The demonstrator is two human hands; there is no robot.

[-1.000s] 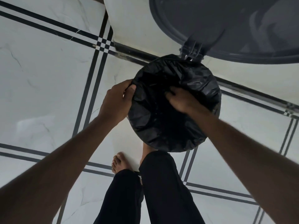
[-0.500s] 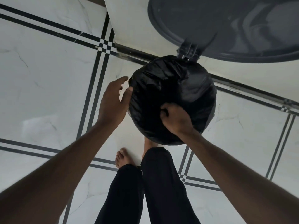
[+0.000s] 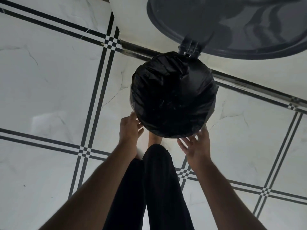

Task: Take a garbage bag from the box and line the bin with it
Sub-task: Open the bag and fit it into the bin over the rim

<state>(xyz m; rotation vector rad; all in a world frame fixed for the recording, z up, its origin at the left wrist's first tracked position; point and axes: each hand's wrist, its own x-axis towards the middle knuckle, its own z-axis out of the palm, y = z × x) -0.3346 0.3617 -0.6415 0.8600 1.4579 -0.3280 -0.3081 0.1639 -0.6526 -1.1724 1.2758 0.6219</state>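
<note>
A black garbage bag (image 3: pixel 172 95) covers the round mouth of the bin, which I see from straight above; the bin's body is hidden under the plastic. The bin's dark lid (image 3: pixel 240 25) stands open behind it on its hinge (image 3: pixel 189 47). My left hand (image 3: pixel 130 128) is at the bag's near left edge, fingers against the plastic. My right hand (image 3: pixel 196 145) is at the near right edge with fingers spread and the palm showing, fingertips at the bag's rim. Neither hand clearly grips the bag. The box is not in view.
The bin stands on a white marble floor (image 3: pixel 49 88) with black double lines. My legs in black trousers (image 3: pixel 154 188) and a bare foot (image 3: pixel 153 138) are right in front of the bin. A white wall (image 3: pixel 131 19) rises behind the lid.
Both hands have left the top of the bag and moved down to its near edge. My right hand, closed on the plastic before, now has its fingers spread.
</note>
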